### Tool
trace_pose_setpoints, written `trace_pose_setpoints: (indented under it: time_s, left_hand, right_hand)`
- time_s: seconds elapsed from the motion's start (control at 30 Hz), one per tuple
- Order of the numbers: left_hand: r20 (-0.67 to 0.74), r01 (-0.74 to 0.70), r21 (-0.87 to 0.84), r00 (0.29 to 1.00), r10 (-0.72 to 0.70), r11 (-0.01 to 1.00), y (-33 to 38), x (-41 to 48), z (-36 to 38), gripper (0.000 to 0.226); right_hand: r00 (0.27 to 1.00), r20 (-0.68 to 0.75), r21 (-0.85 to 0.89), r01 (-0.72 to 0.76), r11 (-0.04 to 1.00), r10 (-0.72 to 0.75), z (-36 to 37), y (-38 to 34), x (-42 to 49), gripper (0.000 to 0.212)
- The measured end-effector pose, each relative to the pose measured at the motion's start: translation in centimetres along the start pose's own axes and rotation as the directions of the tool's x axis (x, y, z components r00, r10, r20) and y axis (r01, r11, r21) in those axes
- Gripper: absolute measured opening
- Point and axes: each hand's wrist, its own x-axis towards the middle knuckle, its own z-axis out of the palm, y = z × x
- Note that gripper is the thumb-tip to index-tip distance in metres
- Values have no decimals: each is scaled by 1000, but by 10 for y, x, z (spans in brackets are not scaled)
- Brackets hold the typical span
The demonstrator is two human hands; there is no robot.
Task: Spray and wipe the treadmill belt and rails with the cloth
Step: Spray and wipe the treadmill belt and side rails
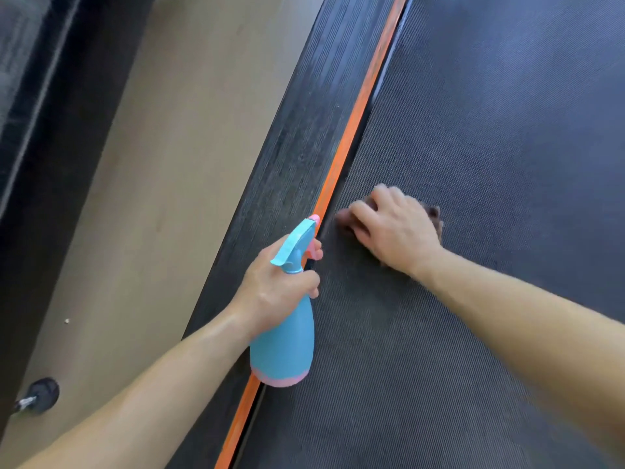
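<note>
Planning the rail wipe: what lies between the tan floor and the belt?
In the head view, the ribbed dark side rail, then a narrow orange strip right beside the belt.

Belt (490,130): open beyond and right of the right hand (395,228), which holds the cloth (435,213) near its left edge.
Strip (355,113): crossed by the bottle (284,346) in the left hand (274,286).
Rail (304,147): bare beyond the bottle.
</note>
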Motion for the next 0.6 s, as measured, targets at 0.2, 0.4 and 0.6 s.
trace_pose_setpoints:
  time_s: [0.2, 0.4, 0.6]
  left_hand:
    - [28, -27, -76, 999, 30, 997, -3, 2, -4, 67]
    - [21, 42, -30, 999, -41, 999, -3, 6, -8, 51]
    - [40, 21, -60, 999, -19, 998, 0, 9, -4, 66]
  right_hand:
    - [927, -95, -52, -370, 928, 364, -1, 6, 46, 26]
    - [988, 93, 108, 111, 988, -121, -2, -45, -40, 22]
    - [977, -63, -16, -206, 978, 205, 4, 5, 36, 30]
